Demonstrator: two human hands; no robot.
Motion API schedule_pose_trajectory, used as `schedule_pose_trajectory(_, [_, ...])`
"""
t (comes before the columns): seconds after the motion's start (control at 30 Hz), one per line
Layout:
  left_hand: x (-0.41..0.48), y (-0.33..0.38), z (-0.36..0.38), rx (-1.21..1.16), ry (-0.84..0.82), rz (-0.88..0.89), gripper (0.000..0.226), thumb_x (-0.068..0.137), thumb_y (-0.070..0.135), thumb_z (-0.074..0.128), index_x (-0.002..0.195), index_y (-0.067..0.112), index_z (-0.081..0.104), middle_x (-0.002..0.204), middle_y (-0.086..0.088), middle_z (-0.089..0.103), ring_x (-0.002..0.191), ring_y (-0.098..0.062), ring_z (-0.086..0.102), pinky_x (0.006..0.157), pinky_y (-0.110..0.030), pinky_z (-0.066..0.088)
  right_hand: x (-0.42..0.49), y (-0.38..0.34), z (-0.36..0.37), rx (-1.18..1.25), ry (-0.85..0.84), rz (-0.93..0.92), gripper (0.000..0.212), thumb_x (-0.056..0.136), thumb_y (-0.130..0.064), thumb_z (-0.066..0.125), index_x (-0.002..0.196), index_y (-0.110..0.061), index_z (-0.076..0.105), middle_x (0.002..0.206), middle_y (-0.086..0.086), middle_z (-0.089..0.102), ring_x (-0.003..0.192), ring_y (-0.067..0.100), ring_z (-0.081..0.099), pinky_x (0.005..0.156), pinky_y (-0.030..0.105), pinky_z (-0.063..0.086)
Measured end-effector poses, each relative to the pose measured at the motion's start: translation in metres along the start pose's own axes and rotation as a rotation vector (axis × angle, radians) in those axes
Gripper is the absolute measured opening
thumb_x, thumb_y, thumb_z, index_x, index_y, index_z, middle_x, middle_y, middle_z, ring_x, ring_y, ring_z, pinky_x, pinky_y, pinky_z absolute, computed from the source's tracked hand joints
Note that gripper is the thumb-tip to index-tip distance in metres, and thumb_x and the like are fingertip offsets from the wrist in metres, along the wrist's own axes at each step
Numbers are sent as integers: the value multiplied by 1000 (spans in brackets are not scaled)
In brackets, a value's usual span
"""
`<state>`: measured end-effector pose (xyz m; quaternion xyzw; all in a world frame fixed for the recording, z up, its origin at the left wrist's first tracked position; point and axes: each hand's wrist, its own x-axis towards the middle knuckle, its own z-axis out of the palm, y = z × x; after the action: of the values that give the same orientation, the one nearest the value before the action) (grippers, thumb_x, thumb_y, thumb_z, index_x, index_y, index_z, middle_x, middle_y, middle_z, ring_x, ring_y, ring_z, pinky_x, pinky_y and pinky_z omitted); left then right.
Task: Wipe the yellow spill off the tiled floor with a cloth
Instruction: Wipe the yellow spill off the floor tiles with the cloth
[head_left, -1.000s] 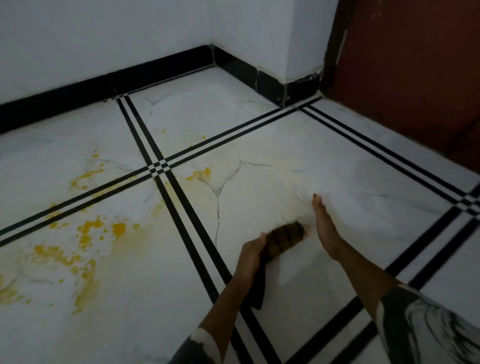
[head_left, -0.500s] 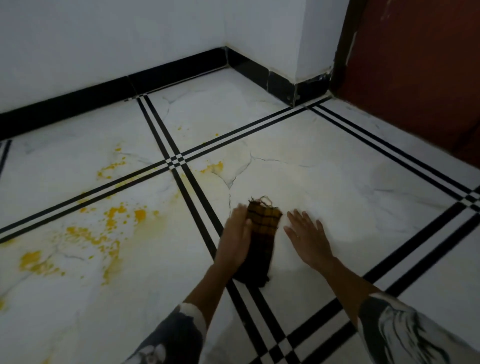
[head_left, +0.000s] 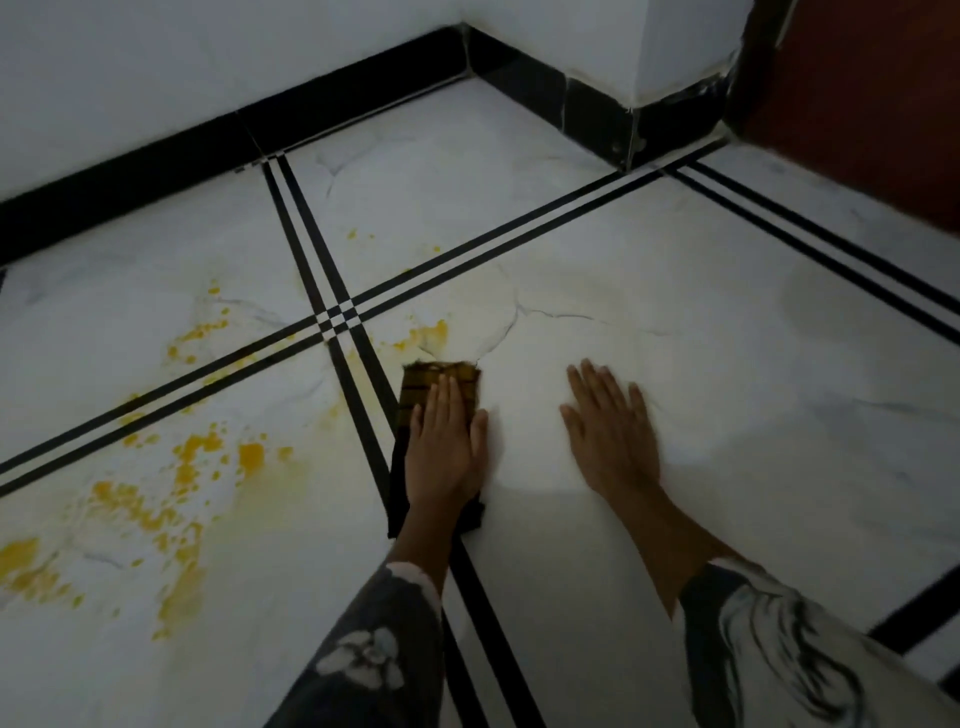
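Brown cloth (head_left: 415, 383) lengthwise toward yellow spill (head_left: 435, 332), left hand (head_left: 447, 447) flat atop, right hand (head_left: 613, 431) flat

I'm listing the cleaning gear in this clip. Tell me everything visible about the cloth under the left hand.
The cloth looks like woven fabric folded into a narrow strip, checked mustard and dark brown at its far end and darker toward the near end. It lies flat on the white tiled floor, with its left edge along a black stripe. Its slightly frayed far end stops just short of a yellow spill patch. The left hand presses on it with straight fingers, hiding its middle. The right hand does not touch it.
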<state>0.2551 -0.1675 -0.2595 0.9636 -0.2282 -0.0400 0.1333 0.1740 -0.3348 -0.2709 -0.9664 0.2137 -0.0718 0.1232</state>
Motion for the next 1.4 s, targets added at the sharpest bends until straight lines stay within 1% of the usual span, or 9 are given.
schedule_pose_trajectory(0.17, [-43, 2, 7, 5, -74, 106, 78, 82, 60, -20, 145, 17, -5, 157, 0, 3, 140, -6, -10, 115, -26, -7, -3, 2, 3, 15, -58, 13, 62, 90, -41, 10, 145, -17, 25, 153, 3, 26, 141, 21, 25, 114, 43, 15])
schedule_pose_trajectory(0.3, [-28, 5, 3, 5, -96, 142, 75, 85, 59, -14, 147, 17, -3, 157, 0, 2, 140, -7, -10, 114, -27, -8, -6, -2, -8, -2, -110, 31, 56, 93, -39, 17, 144, -17, 27, 151, 3, 30, 139, 22, 30, 113, 42, 19])
schedule_pose_trajectory(0.5, [-3, 16, 5, -35, -71, 149, 66, 96, 52, 7, 147, 12, 17, 155, -6, 21, 143, -15, 12, 114, -40, 2, 3, 2, -10, -80, -141, 55, 60, 95, -45, 5, 145, -18, 24, 152, 1, 28, 139, 18, 28, 112, 37, 13])
schedule_pose_trajectory(0.67, [15, 8, 4, -42, -74, 195, 65, 97, 46, 9, 143, 6, 33, 148, -10, 37, 138, -20, 32, 112, -42, 16, 0, -6, -5, -62, -145, 53, 59, 91, -42, 18, 144, -17, 25, 151, 3, 31, 138, 19, 28, 111, 35, 10])
schedule_pose_trajectory(0.8, [76, 23, 4, -71, -132, 328, 67, 95, 46, -1, 147, 7, 18, 155, -8, 20, 144, -17, 15, 115, -31, 2, 12, -13, -9, -46, -8, 117, 55, 86, -39, 30, 126, -11, 54, 129, 13, 57, 117, 29, 55, 99, 47, 39])
schedule_pose_trajectory(0.87, [109, 13, 5, -47, -146, 377, 70, 91, 48, -2, 148, 10, 10, 157, -5, 11, 145, -14, 6, 115, -28, -3, 30, -26, -5, -49, 60, 95, 52, 87, -35, 30, 121, -8, 58, 125, 15, 60, 113, 31, 58, 97, 50, 41])
schedule_pose_trajectory(1.07, [54, -46, -9, -10, 91, -65, 72, 89, 50, -1, 147, 9, 11, 156, -9, 15, 144, -17, 11, 115, -31, -1, 66, -48, 8, 14, -53, -8, 60, 90, -40, 12, 142, -17, 31, 152, 4, 27, 140, 23, 26, 113, 39, 11])
schedule_pose_trajectory(1.27, [107, -32, -10, -11, -73, 327, 73, 89, 53, -6, 147, 13, 11, 156, -3, 11, 144, -13, 4, 115, -30, -5, 74, -45, 22, -52, -54, -22, 61, 93, -45, 7, 143, -18, 27, 152, 4, 28, 140, 22, 27, 115, 36, 9])
schedule_pose_trajectory(1.4, [134, -94, -16, 13, 89, -97, 67, 91, 40, 4, 147, 7, 18, 154, -11, 22, 143, -20, 18, 116, -35, 8, 77, -48, 22, -14, -58, -14, 62, 90, -43, 8, 145, -19, 22, 154, 2, 20, 142, 20, 19, 113, 37, 6])
